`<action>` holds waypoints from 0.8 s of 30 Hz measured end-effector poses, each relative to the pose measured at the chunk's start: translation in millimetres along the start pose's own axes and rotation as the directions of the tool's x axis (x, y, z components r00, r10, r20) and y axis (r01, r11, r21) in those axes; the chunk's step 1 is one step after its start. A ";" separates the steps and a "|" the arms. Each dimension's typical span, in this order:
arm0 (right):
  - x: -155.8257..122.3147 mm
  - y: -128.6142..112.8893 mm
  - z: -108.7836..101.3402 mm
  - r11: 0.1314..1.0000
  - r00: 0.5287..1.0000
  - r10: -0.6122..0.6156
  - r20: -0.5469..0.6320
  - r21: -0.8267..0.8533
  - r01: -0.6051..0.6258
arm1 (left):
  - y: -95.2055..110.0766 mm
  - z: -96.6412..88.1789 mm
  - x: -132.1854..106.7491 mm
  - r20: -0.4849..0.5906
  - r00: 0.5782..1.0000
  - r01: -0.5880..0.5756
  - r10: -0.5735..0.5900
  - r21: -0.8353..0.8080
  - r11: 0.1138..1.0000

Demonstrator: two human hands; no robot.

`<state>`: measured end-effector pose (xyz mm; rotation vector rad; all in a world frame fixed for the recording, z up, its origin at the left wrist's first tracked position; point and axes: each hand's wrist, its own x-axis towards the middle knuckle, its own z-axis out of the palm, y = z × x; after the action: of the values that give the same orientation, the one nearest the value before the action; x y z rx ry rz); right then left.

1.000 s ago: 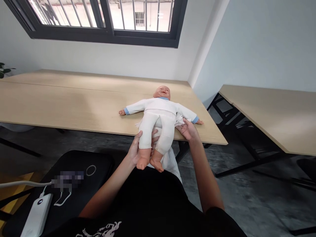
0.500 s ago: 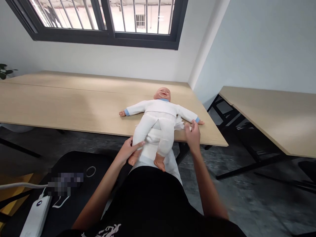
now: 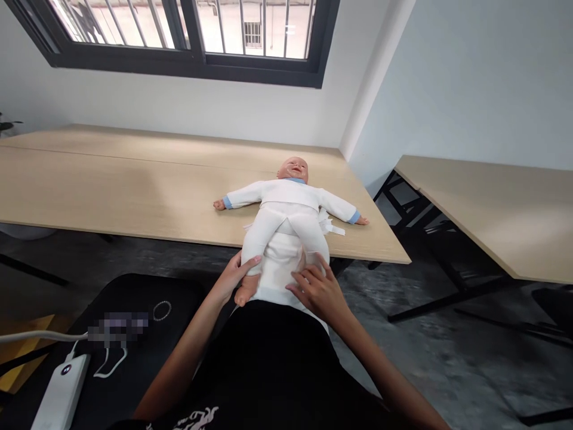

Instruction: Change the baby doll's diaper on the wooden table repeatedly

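A baby doll (image 3: 290, 194) in a white suit with blue cuffs lies face up on the table, arms spread and legs hanging over the near edge toward me. My left hand (image 3: 233, 276) is closed around the lower leg on the left, thumb on top, just above the bare foot (image 3: 246, 291). Over the other lower leg lies my right hand (image 3: 320, 289), its fingers curled across it and covering that foot. White folded fabric (image 3: 283, 254) shows between the legs. Crumpled white material with a flat strip (image 3: 335, 229) sticks out beside the doll's hip on the right.
The wooden table (image 3: 134, 191) runs along the wall under a barred window (image 3: 255, 36). A second table (image 3: 492, 209) stands at right across a gap. On a black chair (image 3: 179, 298) at lower left lie a white power bank (image 3: 62, 388), cables and a beaded bracelet (image 3: 162, 310).
My right hand has moved from beside the doll's cuff down and inward onto the lower leg. That leg now lies farther right, so the legs are wider apart. My left hand keeps its hold.
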<state>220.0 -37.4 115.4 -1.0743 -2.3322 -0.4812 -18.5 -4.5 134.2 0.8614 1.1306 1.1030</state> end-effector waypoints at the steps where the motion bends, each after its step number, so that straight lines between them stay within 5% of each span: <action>1: -3.2 4.2 -4.6 0.999 1.000 0.028 -0.004 -0.020 -0.028 | 0.7 -0.1 -0.3 0.007 1.000 0.012 -0.012 -0.028 1.000; 4: -9.5 6.3 -18.4 1.000 0.999 0.018 -0.033 -0.008 -0.019 | 2.3 1.1 -1.9 0.034 0.999 0.037 -0.033 -0.125 0.992; 8: -11.8 -10.8 -21.9 0.987 0.988 -0.131 -0.075 0.078 0.137 | 1.9 2.9 -3.1 0.045 0.994 0.108 -0.100 -0.235 0.966; 12: -0.6 -25.0 -18.1 0.979 0.964 -0.145 -0.224 0.107 0.173 | 0.2 3.1 -1.4 0.072 0.990 0.133 -0.118 -0.277 0.952; 18: 58.0 -12.0 -47.4 0.979 0.941 -0.131 -0.312 0.108 0.173 | -3.6 2.3 3.9 0.193 0.970 0.206 -0.149 -0.322 0.924; 21: 98.1 11.9 -53.8 0.985 0.942 -0.140 -0.305 0.055 0.164 | -8.6 2.7 5.5 0.273 0.950 0.230 -0.150 -0.293 0.928; 24: 138.1 49.4 -40.9 0.990 0.974 -0.004 -0.229 0.135 0.036 | -13.6 4.6 6.1 0.294 0.945 0.226 -0.143 -0.273 0.935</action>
<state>195.3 53.9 234.7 -0.8823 -2.1416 -0.4191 -10.5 -2.1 120.9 0.6246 0.7726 0.9375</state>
